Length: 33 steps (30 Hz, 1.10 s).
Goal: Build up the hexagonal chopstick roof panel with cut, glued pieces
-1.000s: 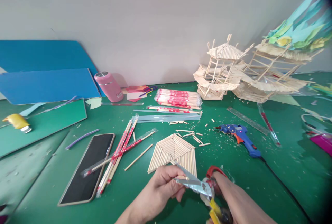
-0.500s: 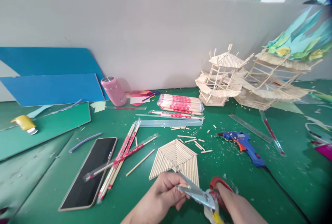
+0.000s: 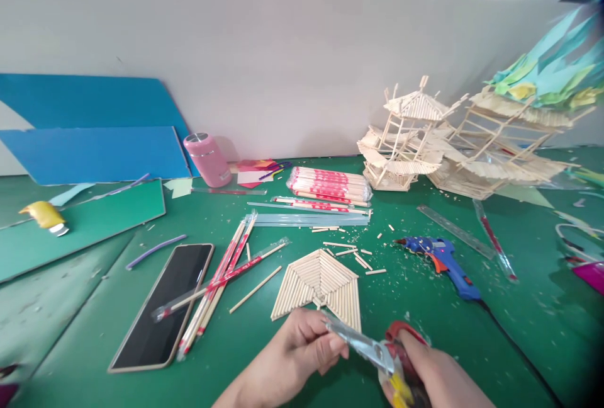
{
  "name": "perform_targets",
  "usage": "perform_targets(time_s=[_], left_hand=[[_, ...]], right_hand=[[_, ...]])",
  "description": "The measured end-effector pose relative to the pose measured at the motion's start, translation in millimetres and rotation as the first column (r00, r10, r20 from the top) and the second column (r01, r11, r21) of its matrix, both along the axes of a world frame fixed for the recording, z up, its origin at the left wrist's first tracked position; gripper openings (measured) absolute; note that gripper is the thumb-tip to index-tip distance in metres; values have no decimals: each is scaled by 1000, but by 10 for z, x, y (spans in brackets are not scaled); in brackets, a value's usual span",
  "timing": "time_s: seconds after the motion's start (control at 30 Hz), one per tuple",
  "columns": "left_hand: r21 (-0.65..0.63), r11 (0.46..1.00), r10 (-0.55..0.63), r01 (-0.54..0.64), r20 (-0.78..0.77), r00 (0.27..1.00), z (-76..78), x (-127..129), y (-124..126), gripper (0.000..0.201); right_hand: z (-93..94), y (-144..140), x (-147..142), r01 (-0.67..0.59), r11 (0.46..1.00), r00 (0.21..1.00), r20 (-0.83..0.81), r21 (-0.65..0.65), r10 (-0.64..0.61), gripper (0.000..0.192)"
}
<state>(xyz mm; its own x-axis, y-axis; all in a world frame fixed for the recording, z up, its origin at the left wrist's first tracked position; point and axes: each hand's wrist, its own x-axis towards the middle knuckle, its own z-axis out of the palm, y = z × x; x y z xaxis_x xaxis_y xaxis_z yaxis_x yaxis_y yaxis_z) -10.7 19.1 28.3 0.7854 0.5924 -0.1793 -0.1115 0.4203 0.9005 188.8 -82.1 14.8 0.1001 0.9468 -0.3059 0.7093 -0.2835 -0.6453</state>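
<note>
My right hand (image 3: pixel 436 373) grips scissors (image 3: pixel 372 350) with red and yellow handles, blades pointing left and up. My left hand (image 3: pixel 302 348) is closed at the blade tips; whatever small piece it pinches is hidden by the fingers. Just beyond the hands lies a flat roof panel (image 3: pixel 321 282) made of glued wooden sticks on the green table (image 3: pixel 472 345). Short cut stick pieces (image 3: pixel 349 250) are scattered behind the panel.
A phone (image 3: pixel 163 304) and wrapped chopsticks (image 3: pixel 217 282) lie to the left. A blue glue gun (image 3: pixel 441 257), a clear ruler (image 3: pixel 453 222), a chopstick pack (image 3: pixel 330 182), a pink bottle (image 3: pixel 206 159) and stick pavilion models (image 3: pixel 425 137) sit farther back. Blue boards (image 3: pixel 94 150) lean on the white wall.
The view tilted up and shifted slightly. Both hands stay together at the scissors near the panel's front edge; the blades look more shut than a second ago.
</note>
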Motion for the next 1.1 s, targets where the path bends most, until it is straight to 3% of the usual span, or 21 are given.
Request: perform_targets(time_s=[0.27,0.43,0.57,0.93,1.03,1.1], left_hand=[[-96,993,72,-69,29,997,-55,34,17,32],[-98,993,74,-69,44,996,-101,22,25,30],[-70,996,64,-60,59,996,-131,8,28,28],[-3,999,39,-39,3,999,-59,-3,29,28],[-9,997,81,-81,-16,997,-63,-3,41,27],[1,991,132,-132,-32,991,-58,-5,61,26]], right_hand=[[304,108,-20,-8,1000,992,-126,-21,5,24],[163,38,-57,13,1000,1000,-23,-19,-13,37],[69,14,-88,55,998,998,-34,-16,-55,41],[270,83,20,-13,998,1000,18,54,12,24],[238,143,216,80,992,993,83,97,-88,25],[184,167,379,152,982,960,221,111,-174,29]])
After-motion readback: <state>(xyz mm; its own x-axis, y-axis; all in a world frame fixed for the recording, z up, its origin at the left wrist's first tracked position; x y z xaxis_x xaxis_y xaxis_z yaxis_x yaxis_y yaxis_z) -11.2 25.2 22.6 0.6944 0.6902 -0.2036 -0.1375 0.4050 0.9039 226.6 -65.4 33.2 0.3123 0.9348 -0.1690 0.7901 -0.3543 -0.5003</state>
